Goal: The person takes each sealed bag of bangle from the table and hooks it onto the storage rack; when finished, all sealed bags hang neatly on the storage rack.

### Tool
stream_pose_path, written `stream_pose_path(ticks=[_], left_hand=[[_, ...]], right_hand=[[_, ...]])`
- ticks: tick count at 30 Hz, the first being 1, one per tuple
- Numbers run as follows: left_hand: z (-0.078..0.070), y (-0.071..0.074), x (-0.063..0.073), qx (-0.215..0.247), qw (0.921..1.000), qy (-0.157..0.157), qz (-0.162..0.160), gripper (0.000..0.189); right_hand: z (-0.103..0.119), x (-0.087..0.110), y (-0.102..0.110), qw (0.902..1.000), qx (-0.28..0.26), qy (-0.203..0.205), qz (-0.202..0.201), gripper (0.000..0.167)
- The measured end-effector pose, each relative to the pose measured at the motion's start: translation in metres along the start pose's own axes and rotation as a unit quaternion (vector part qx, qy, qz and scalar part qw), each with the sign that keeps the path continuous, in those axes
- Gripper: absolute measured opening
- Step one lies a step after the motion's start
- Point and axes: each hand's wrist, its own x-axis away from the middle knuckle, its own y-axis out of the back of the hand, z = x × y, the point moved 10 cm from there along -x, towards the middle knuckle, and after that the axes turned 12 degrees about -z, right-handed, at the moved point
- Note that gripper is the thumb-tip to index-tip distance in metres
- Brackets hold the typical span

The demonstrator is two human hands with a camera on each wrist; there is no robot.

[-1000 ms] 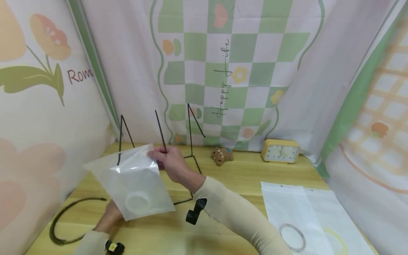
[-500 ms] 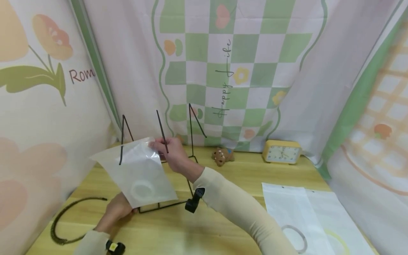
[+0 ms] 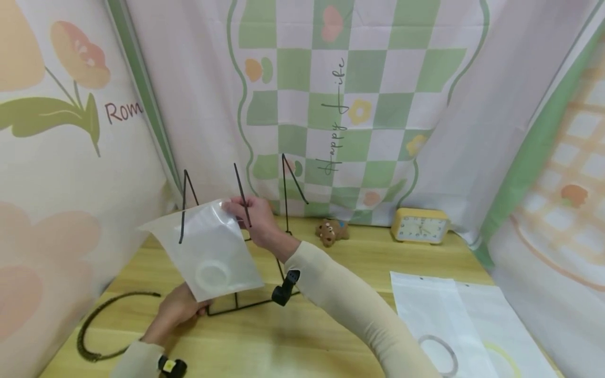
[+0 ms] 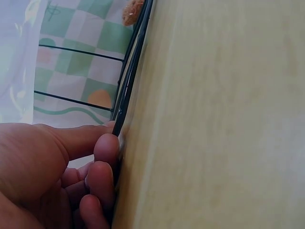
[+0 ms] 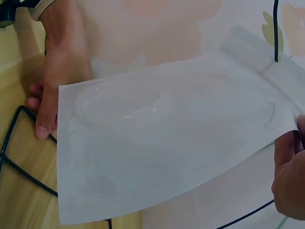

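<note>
My right hand (image 3: 257, 218) pinches the upper right corner of a translucent plastic bag (image 3: 189, 236). Inside the bag's lower part, a pale ring (image 3: 200, 275) shows through. A black wire rack (image 3: 285, 194) with upright bent prongs stands behind the bag. One prong's tip lies in front of the bag; whether it passes through a hole cannot be told. Low at the rack's front left corner is my left hand (image 3: 179, 307). Seen in the left wrist view, its thumb and fingers (image 4: 106, 148) pinch the rack's bottom wire just above the wooden table (image 4: 214, 119). The bag hides much of the rack.
A dark curved necklace (image 3: 87, 325) lies at the left. Two flat white bags (image 3: 425, 299) with rings in them lie at the right. At the back are a brown bear figure (image 3: 332, 232) and a yellow clock (image 3: 420, 226), before a patterned curtain (image 3: 293, 73).
My right hand has risen slightly, lifting the bag and uncovering the rack's front base wire. The left hand has moved right and up to the rack's corner.
</note>
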Motion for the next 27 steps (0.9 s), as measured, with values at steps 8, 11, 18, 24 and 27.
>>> stream_pose_path(ticks=[8, 11, 18, 24, 27], left_hand=[[0.005, -0.004, 0.0, 0.002, 0.999, 0.038, 0.023, 0.034], [0.004, -0.005, -0.001, 0.0, 0.9989, 0.039, 0.026, 0.034], [0.001, -0.003, -0.001, 0.004, 0.9996, 0.024, 0.014, 0.035], [0.005, -0.005, -0.001, 0.006, 0.9994, 0.031, 0.015, 0.035], [0.007, -0.008, -0.002, 0.009, 0.9992, 0.038, 0.014, 0.035]], right_hand=[[0.003, -0.01, -0.002, 0.9998, -0.007, 0.014, -0.011, 0.017], [0.003, -0.014, -0.003, 0.9996, -0.014, 0.017, -0.016, 0.016], [-0.004, -0.022, -0.005, 0.9987, -0.043, 0.015, -0.023, 0.013], [-0.013, -0.027, -0.011, 0.9963, -0.081, 0.007, -0.026, 0.013], [-0.016, -0.029, -0.011, 0.9958, -0.087, 0.0, -0.029, 0.01]])
